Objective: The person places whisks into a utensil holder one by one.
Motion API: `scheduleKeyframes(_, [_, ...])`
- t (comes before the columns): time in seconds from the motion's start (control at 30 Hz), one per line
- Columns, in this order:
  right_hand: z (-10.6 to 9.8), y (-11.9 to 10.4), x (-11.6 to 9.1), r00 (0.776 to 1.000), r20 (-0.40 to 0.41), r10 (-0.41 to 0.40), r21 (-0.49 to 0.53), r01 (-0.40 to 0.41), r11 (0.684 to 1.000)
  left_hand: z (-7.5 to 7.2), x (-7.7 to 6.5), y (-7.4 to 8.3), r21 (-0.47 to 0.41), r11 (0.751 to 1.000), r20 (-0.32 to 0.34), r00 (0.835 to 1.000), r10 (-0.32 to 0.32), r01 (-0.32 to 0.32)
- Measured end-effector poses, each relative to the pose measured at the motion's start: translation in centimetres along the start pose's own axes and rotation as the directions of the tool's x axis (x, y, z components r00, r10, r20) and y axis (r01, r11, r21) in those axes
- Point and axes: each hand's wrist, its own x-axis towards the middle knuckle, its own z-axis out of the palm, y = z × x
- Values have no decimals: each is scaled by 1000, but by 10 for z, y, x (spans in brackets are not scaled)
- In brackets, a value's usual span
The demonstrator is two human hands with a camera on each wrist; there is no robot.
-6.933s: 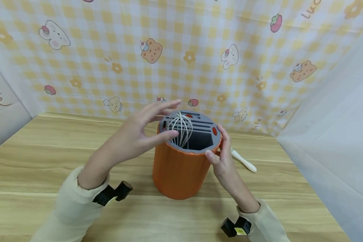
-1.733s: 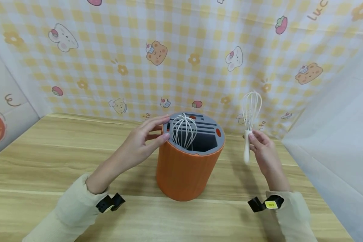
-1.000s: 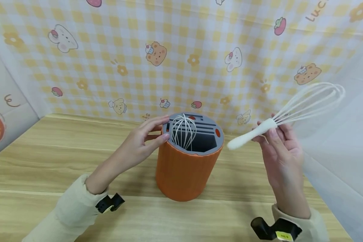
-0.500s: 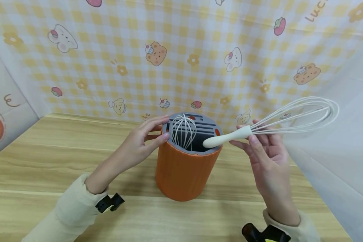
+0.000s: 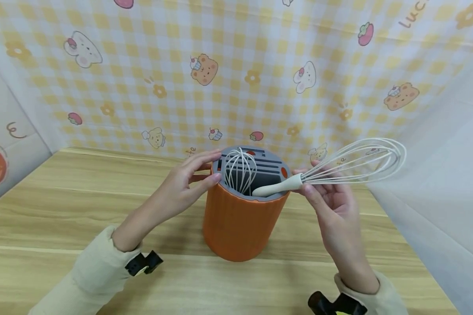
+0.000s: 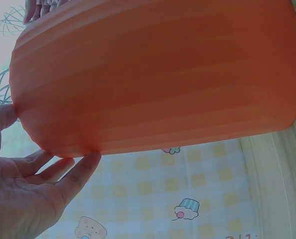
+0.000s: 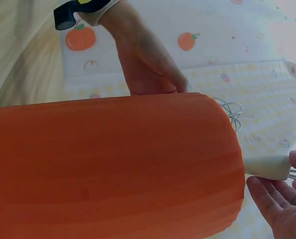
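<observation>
An orange cylindrical knife block (image 5: 240, 229) stands on the table, its grey slotted top (image 5: 256, 164) facing up. My left hand (image 5: 179, 188) grips its upper left rim, thumb in front and fingers round the back. One whisk (image 5: 241, 170) stands in the big compartment, wires up; its handle is hidden inside. A second cream-handled whisk (image 5: 280, 186) is pinched in my right hand (image 5: 337, 214) near the base of its wires. It lies nearly level, wires to the right, with the handle's end over the compartment. In the right wrist view its handle (image 7: 267, 167) shows beside the block's rim.
The wooden table (image 5: 82, 201) reaches back to a yellow-checked cloth (image 5: 142, 65) with cartoon prints. A white panel (image 5: 449, 166) bounds the right side and another pale panel (image 5: 15, 131) the left.
The right hand let go of the block, picked the second whisk off the table, turned it wires outward and brought its handle left over the compartment. The left hand took hold of the rim.
</observation>
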Motion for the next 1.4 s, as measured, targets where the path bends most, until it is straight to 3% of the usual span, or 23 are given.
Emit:
scheduleKeyframes(0.2, [3,0,-2,997,-39,68,-114,-72,991,1,1,-2,-3,1000,-2,1000,7,-7])
scheduleKeyframes(0.43, [3,1,-2,998,-11,67,-144,-68,987,1,1,-1,-13,1000,-3,1000,9,-9])
scheduleKeyframes(0.6, [7,-1,-2,996,-34,78,-170,-82,982,1,1,-1,-13,1000,-6,1000,8,-8])
scheduleKeyframes(1.0, [7,-2,1,1000,-19,-21,-46,20,999,1,1,0,-20,1000,-1,1000,4,-4])
scheduleKeyframes(1.4, [15,-12,9,997,-73,1,-105,-9,994,1,1,-1,-17,1000,-4,1000,11,-12])
